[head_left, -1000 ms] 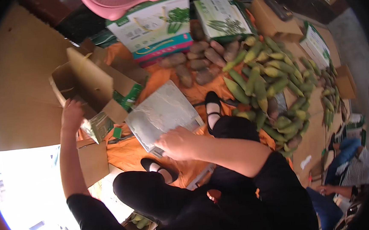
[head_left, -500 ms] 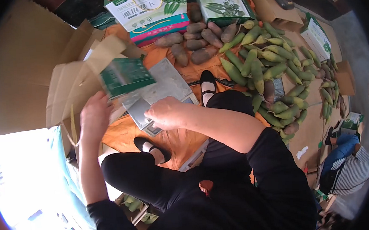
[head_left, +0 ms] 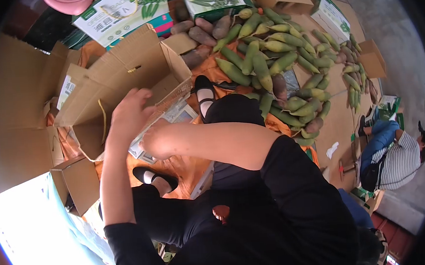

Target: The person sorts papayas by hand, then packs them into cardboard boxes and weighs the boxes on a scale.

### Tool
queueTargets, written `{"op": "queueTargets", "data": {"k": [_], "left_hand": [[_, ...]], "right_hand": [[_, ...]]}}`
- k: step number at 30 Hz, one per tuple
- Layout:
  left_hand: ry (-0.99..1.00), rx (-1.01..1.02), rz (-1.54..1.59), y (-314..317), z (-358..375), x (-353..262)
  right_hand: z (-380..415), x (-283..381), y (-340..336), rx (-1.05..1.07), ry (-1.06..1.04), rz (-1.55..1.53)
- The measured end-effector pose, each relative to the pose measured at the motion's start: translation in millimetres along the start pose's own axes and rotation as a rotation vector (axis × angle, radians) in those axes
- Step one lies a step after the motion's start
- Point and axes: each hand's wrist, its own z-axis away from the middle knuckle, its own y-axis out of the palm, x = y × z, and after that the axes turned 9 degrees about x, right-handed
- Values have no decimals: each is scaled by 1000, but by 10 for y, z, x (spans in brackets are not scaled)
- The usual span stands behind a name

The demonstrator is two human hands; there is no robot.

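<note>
An open cardboard box with raised flaps and yellow cord handles sits over the metal scale, whose near side shows below it. My left hand hovers over the near left part of the box, its fingers apart and nothing visible in them. Close below it, my right hand is at the near edge of the box and scale. Its fingertips are mostly hidden behind the hand, and I cannot tell whether they grip an edge.
Green radishes lie heaped on the right, with darker, soil-covered ones behind the box. Printed radish cartons stand at the back beside a pink basin. Large cardboard rises at left. A person in a striped top sits far right.
The box has turned from its tilted, green-printed side to its open top facing me, over the scale. My left hand has moved right and opened; my right hand has shifted left. The view has shifted.
</note>
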Motion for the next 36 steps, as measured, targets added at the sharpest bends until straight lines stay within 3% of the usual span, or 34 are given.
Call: {"op": "queueTargets", "data": {"k": [5,11,14,17,22,24,25,27,29,30,32,34,36], "left_hand": [[-205,7,-53,-12,683,314],[-270,-102,-252,322,1039,573],[-238,-146,-310,452,1059,575],[-274,-200,-206,473,1127,452],[-300,-190,-258,482,1275,607],[-314,-185,-245,494,1258,618],[-311,-181,-239,501,1247,633],[-343,-189,-240,502,1234,664],[-350,-188,-245,504,1232,649],[-348,-189,-241,494,1231,616],[-342,-184,-235,492,1221,601],[-361,-157,-244,500,1224,644],[-362,-157,-228,516,1221,676]], "right_hand": [[58,-81,25,-99,-41,-103],[245,-129,-115,-150,-74,-84],[466,-144,-199,-293,-116,-224],[962,-282,-365,-564,-258,-442],[1444,-802,-271,-897,-178,-622],[1448,-1203,15,-953,-83,-770],[1498,-1373,185,-925,73,-823],[1384,-1841,787,-1051,213,-874],[1329,-2248,1495,-1027,402,-1013],[1279,-2353,1881,-1104,382,-1237],[1288,-2274,2348,-1239,733,-1772],[1267,-2354,3077,-1460,746,-2062],[1291,-2325,3546,-1666,971,-2281]]}}
